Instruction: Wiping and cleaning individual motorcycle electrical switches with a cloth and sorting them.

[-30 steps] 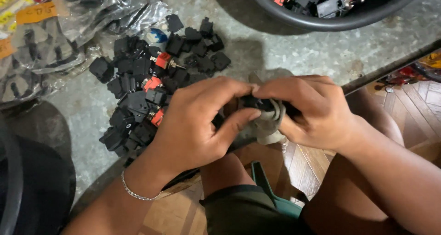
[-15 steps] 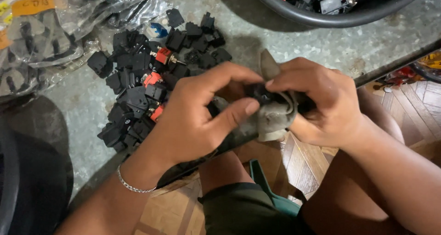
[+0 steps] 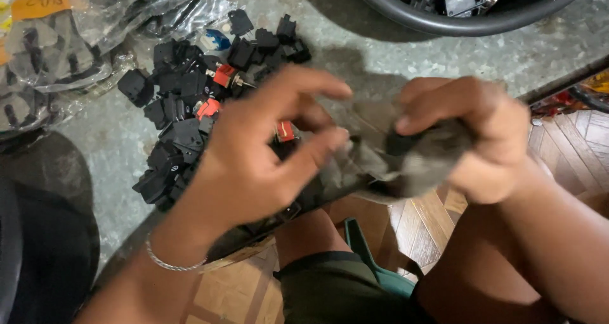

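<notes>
My right hand (image 3: 472, 137) grips a crumpled grey cloth (image 3: 406, 165) wrapped around a small black part (image 3: 398, 144) at the table's near edge. Just left of it, my left hand (image 3: 260, 153) has its fingers spread and the thumb touches the cloth's left end. A red and black switch (image 3: 285, 131) shows between the left fingers; whether the hand holds it I cannot tell. Behind the left hand lies a pile of small black and red switches (image 3: 190, 102) on the grey table (image 3: 380, 58).
A black round bowl (image 3: 469, 16) with more switches stands at the far right. Clear plastic bags (image 3: 76, 32) of parts lie at the far left. A dark round object (image 3: 38, 235) sits at the near left. Below the table edge is wooden parquet floor (image 3: 571, 140).
My hands have drawn apart: the left let go of the cloth bundle and opened, the right shifted right with the cloth. The view moved closer.
</notes>
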